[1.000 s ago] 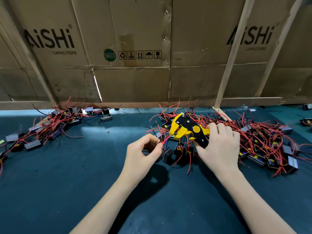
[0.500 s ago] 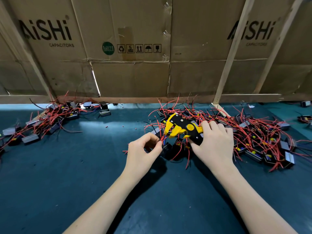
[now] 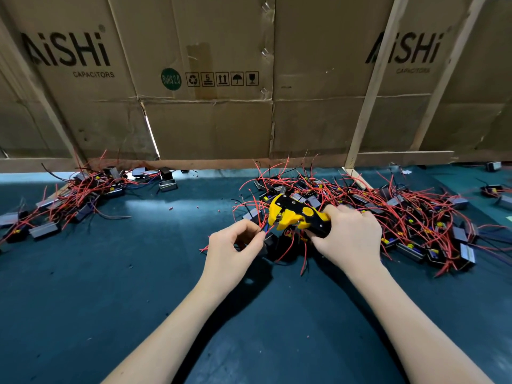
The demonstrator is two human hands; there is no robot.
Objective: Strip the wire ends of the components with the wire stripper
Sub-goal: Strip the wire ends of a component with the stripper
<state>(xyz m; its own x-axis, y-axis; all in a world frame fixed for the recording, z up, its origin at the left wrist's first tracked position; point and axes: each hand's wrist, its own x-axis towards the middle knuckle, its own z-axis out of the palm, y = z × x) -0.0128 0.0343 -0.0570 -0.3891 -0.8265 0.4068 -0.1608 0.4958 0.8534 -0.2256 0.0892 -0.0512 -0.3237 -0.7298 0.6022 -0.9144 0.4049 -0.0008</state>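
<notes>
Wire end meets stripper mouth

Stripper [image 3: 297,216], yellow and black, sits in the right hand [image 3: 347,236], whose fingers wrap round its handles while its nose points left. That aim brings the tool's mouth to the left hand [image 3: 232,246], which pinches a red wire [image 3: 263,230] between thumb and forefinger just beside the mouth, with the other fingers curled under. Pinching so near the tip probably keeps the limp wire stiff enough to steer into the blades. I cannot tell whether the tip is already inside the mouth or only at its edge, nor how far the handles are squeezed.

Both hands work low over the tabletop [image 3: 138,286], right at the near edge of the big pile [image 3: 401,217] of black components and red wires on the right, so the wire's own component [image 3: 270,241] seems to lie just below the hands and need not be lifted. A smaller heap [image 3: 69,200] lies well apart on the left; it may hold finished pieces, though that is a guess. Small red and dark bits [image 3: 171,208] dot the cloth between the heaps, likely cut insulation. Cardboard [image 3: 207,120] walls off the back of the bench.
</notes>
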